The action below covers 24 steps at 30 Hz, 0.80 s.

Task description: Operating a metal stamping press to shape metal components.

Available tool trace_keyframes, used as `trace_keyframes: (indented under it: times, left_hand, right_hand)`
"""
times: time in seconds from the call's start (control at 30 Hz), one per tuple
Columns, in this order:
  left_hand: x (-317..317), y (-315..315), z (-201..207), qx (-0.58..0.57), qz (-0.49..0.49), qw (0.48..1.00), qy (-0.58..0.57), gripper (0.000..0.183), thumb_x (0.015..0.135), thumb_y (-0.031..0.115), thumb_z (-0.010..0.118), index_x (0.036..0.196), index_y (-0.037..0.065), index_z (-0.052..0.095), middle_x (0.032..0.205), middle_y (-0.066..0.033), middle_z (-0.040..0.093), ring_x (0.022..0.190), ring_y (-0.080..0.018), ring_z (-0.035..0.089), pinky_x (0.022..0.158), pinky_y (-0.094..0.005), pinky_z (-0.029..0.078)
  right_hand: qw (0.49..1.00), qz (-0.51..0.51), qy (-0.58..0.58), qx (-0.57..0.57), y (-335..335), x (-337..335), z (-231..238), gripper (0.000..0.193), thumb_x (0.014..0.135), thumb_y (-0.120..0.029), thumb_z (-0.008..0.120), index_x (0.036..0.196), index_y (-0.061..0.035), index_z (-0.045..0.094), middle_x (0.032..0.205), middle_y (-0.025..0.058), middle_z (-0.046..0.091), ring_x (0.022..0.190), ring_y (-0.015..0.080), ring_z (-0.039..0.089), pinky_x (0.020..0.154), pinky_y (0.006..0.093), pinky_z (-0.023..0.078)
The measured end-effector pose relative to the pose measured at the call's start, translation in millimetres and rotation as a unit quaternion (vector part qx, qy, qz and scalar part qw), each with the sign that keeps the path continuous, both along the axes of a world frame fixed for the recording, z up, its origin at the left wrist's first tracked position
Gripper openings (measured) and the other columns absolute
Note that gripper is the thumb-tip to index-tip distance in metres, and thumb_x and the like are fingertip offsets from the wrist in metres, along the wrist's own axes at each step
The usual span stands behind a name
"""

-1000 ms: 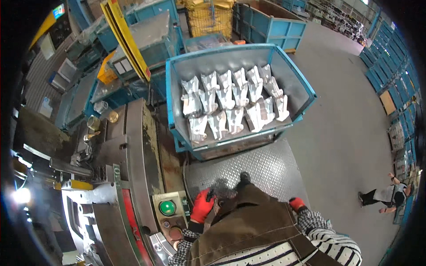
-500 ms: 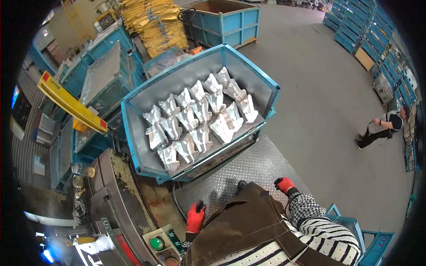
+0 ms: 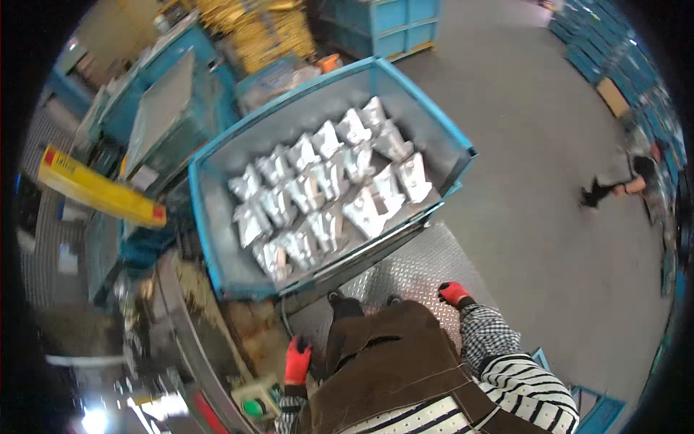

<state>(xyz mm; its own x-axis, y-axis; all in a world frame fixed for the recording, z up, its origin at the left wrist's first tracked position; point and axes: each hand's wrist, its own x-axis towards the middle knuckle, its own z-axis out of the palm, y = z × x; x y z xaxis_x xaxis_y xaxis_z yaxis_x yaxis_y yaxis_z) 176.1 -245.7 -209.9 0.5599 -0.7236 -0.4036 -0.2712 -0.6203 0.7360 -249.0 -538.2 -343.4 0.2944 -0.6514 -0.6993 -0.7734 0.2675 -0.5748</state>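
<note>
My left hand, in a red glove with black fingertips, hangs beside my brown apron, near a control box with a green button. Its fingers look loosely apart and hold nothing that I can see. Out to the right, my right hand is in a matching glove, fingers curled in, above the tread-plate floor. Neither hand touches the blue metal bin ahead of me. Inside that bin, silvery metal parts stand in rows.
A yellow arm juts out left of the bin. Blue containers stand at the far left, and another blue bin is behind. Far right, a person is near blue racks. A machine bed runs along my left.
My view has shifted and blurred slightly. My left hand has moved a little left and down, my right hand slightly left and up. The person at the right has changed stride.
</note>
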Motion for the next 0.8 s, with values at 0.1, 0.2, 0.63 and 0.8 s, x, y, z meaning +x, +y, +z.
trace_keyframes:
  times: [0.1,0.2,0.63,0.8]
  left_hand:
    - [19,-17,2,0.058,0.030,0.998,-0.002,0.050,0.074,0.017,0.060,0.115,-0.007,0.042,0.114,-0.0229,0.049,0.109,-0.0319,0.045,0.092,-0.0362,0.035]
    - [95,20,-49,0.000,-0.044,0.998,-0.048,0.056,0.075,0.023,0.059,0.118,-0.007,0.039,0.116,-0.0223,0.047,0.108,-0.0327,0.045,0.091,-0.0380,0.034]
    - [249,-101,-109,-0.009,0.051,0.990,-0.134,0.059,0.075,0.024,0.057,0.120,-0.008,0.036,0.119,-0.0257,0.042,0.111,-0.0362,0.040,0.095,-0.0391,0.031]
    - [373,-113,-147,0.143,0.099,0.921,-0.349,0.048,0.075,0.027,0.058,0.113,0.000,0.046,0.112,-0.0224,0.048,0.106,-0.0345,0.045,0.091,-0.0393,0.035]
  right_hand:
    - [0.995,0.072,0.074,-0.007,-11,73,44,0.034,0.070,-0.033,0.051,0.080,-0.0033,0.063,0.074,0.0131,0.062,0.066,0.0239,0.060,0.063,0.0363,0.047]
    - [0.987,0.089,0.114,-0.072,-12,147,49,0.038,0.069,-0.038,0.051,0.081,-0.0044,0.063,0.077,0.0139,0.062,0.074,0.0287,0.060,0.069,0.0404,0.045]
    - [0.939,0.282,0.146,-0.136,-76,343,24,0.035,0.068,-0.035,0.054,0.086,-0.0073,0.063,0.090,0.0162,0.060,0.086,0.0318,0.057,0.073,0.0409,0.046]
    - [0.925,0.345,-0.005,-0.159,-100,487,7,0.030,0.073,-0.033,0.052,0.081,-0.0060,0.061,0.086,0.0165,0.060,0.080,0.0310,0.057,0.071,0.0406,0.045]
